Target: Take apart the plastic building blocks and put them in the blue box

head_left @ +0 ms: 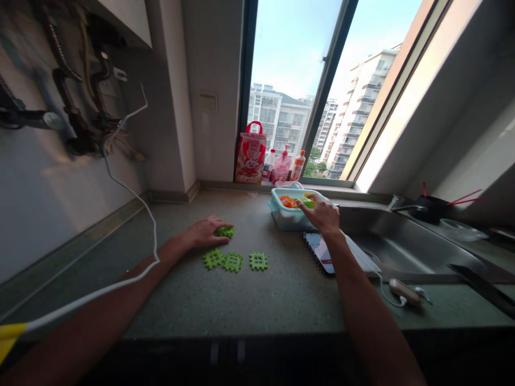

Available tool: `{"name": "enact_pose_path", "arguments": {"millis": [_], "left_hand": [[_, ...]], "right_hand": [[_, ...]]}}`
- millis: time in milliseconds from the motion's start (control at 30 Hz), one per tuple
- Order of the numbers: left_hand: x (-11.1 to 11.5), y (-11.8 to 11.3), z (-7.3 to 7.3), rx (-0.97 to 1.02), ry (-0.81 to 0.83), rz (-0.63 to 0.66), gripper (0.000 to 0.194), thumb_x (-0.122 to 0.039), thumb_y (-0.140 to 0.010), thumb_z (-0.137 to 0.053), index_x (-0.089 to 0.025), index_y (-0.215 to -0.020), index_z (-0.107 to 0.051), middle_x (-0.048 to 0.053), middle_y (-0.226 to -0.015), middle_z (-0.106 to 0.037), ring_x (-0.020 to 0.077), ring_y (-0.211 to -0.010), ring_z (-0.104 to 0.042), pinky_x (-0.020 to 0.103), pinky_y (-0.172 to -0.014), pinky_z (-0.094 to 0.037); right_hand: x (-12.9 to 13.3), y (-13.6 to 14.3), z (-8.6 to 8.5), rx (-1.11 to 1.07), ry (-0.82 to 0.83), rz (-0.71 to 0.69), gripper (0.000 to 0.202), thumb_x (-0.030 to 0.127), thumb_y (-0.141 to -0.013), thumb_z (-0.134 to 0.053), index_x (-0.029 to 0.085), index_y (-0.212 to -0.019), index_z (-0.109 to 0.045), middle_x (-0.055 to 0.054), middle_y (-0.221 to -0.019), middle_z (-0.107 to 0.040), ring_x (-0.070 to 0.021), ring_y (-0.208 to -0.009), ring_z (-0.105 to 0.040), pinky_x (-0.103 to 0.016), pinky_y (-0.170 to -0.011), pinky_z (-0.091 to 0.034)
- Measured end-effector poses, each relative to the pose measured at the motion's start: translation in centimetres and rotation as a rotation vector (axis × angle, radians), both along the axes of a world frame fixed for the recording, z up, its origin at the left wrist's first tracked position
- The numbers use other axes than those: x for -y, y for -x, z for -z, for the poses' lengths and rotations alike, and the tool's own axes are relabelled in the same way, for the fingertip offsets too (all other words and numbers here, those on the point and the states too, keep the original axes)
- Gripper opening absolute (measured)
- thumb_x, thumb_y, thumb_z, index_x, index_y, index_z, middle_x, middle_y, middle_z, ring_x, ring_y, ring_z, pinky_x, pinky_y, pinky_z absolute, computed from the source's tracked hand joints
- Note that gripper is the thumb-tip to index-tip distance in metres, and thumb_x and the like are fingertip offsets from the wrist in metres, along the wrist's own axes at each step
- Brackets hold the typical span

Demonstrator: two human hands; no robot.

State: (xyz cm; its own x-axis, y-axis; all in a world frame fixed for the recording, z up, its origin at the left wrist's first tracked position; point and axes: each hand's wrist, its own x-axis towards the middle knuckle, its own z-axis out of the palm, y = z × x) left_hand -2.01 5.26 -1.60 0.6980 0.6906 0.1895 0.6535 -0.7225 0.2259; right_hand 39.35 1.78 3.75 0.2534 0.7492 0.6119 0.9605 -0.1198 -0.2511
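Green grid tiles on our tabletop (281, 289)

Our left hand (207, 231) lies open on a green lattice tile (226, 231); our right hand (322, 214) dips loosely curled into the tile box (284, 217), grip unclear.

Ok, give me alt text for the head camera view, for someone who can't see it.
A person's left hand rests on a green waffle block on a grey counter, while the right hand reaches into a clear tub of coloured blocks. Three more green blocks lie in a row nearby, with a sink at right and a window behind.
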Motion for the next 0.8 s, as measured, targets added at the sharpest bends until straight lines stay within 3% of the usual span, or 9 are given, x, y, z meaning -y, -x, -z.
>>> {"name": "enact_pose_path", "arguments": {"millis": [67, 133, 233, 267, 333, 400, 600, 700, 800], "left_hand": [[0.2, 0.0, -0.1, -0.032, -0.011, -0.008, 0.057, -0.061, -0.094, -0.062, -0.031, -0.142, -0.066, 0.008, -0.122, -0.074, 0.0273, -0.111, -0.067, 0.033, -0.099, -0.048], [0.3, 0.1, -0.1, -0.032, -0.023, -0.012, 0.055, -0.059, -0.095, -0.061, -0.03, -0.141, -0.068, 0.008, -0.121, -0.075, 0.0264, -0.11, -0.068, 0.032, -0.099, -0.048], [0.2, 0.4, 0.1, 0.035, -0.007, 0.002, 0.054, -0.059, -0.095, -0.06, -0.028, -0.139, -0.069, 0.009, -0.125, -0.075, 0.026, -0.114, -0.068, 0.032, -0.102, -0.047], [0.2, 0.6, 0.2, 0.074, 0.013, -0.004, 0.054, -0.059, -0.095, -0.059, -0.028, -0.137, -0.07, 0.009, -0.127, -0.075, 0.0262, -0.115, -0.068, 0.032, -0.103, -0.047], [-0.1, 0.8, 0.3, 0.164, 0.079, -0.048, 0.054, -0.061, -0.095, -0.058, -0.027, -0.134, -0.073, 0.009, -0.129, -0.074, 0.0269, -0.114, -0.068, 0.033, -0.102, -0.048], [-0.5, 1.1, 0.5, 0.249, 0.158, -0.108, 0.058, -0.065, -0.093, -0.058, -0.027, -0.133, -0.073, 0.009, -0.13, -0.074, 0.028, -0.111, -0.07, 0.034, -0.099, -0.05], [-2.4, 1.5, 1.1, 0.482, 0.28, -0.179, 0.067, -0.07, -0.082, -0.067, -0.026, -0.132, -0.074, 0.008, -0.123, -0.077, 0.0293, -0.106, -0.07, 0.036, -0.093, -0.054], [-3.4, -0.6, -0.5, 0.637, 0.316, -0.21, 0.076, -0.076, -0.079, -0.066, -0.021, -0.13, -0.074, 0.009, -0.114, -0.079, 0.0258, -0.09, -0.07, 0.035, -0.08, -0.057], [-4.8, -6.2, -3.9, 0.692, 0.285, -0.099, 0.08, -0.078, -0.081, -0.062, -0.016, -0.13, -0.073, 0.011, -0.116, -0.077, 0.0238, -0.088, -0.069, 0.034, -0.077, -0.057]], "right_hand": [[0.4, 1.6, 0.1, 0.064, -0.146, -0.133, 0.047, 0.056, -0.097, -0.055, 0.02, -0.122, -0.07, -0.016, -0.123, -0.072, -0.0366, -0.121, -0.06, -0.049, -0.101, -0.043], [1.1, 4.1, 0.4, 0.109, -0.166, -0.384, 0.037, 0.048, -0.099, -0.056, 0.02, -0.118, -0.072, -0.014, -0.127, -0.071, -0.0327, -0.122, -0.06, -0.046, -0.105, -0.043], [3.1, 8.2, 1.2, 0.153, 0.193, -0.869, 0.029, 0.046, -0.095, -0.065, 0.026, -0.113, -0.075, -0.006, -0.111, -0.076, -0.0234, -0.103, -0.069, -0.033, -0.093, -0.049], [3.8, 9.4, 1.5, 0.165, 0.338, -0.95, 0.033, 0.05, -0.09, -0.071, 0.027, -0.113, -0.075, -0.005, -0.107, -0.076, -0.0222, -0.097, -0.07, -0.03, -0.086, -0.051], [5.0, 11.0, 2.0, 0.222, 0.542, -0.971, 0.045, 0.053, -0.078, -0.082, 0.027, -0.115, -0.075, -0.004, -0.102, -0.076, -0.022, -0.088, -0.071, -0.029, -0.077, -0.05], [5.6, 11.7, 2.4, 0.271, 0.626, -0.949, 0.041, 0.048, -0.076, -0.084, 0.028, -0.11, -0.076, -0.004, -0.103, -0.075, -0.0212, -0.084, -0.07, -0.028, -0.073, -0.048], [4.4, 11.8, 3.0, 0.24, 0.585, -0.941, 0.034, 0.041, -0.079, -0.08, 0.028, -0.109, -0.076, -0.004, -0.103, -0.073, -0.0202, -0.086, -0.069, -0.027, -0.073, -0.046], [3.6, 11.7, 3.7, 0.21, 0.58, -0.951, 0.038, 0.045, -0.077, -0.08, 0.029, -0.111, -0.075, -0.004, -0.103, -0.072, -0.021, -0.087, -0.069, -0.028, -0.075, -0.047], [3.2, 11.7, 4.1, 0.204, 0.586, -0.961, 0.041, 0.047, -0.077, -0.081, 0.029, -0.112, -0.074, -0.004, -0.103, -0.071, -0.0215, -0.088, -0.068, -0.029, -0.076, -0.047]]}}
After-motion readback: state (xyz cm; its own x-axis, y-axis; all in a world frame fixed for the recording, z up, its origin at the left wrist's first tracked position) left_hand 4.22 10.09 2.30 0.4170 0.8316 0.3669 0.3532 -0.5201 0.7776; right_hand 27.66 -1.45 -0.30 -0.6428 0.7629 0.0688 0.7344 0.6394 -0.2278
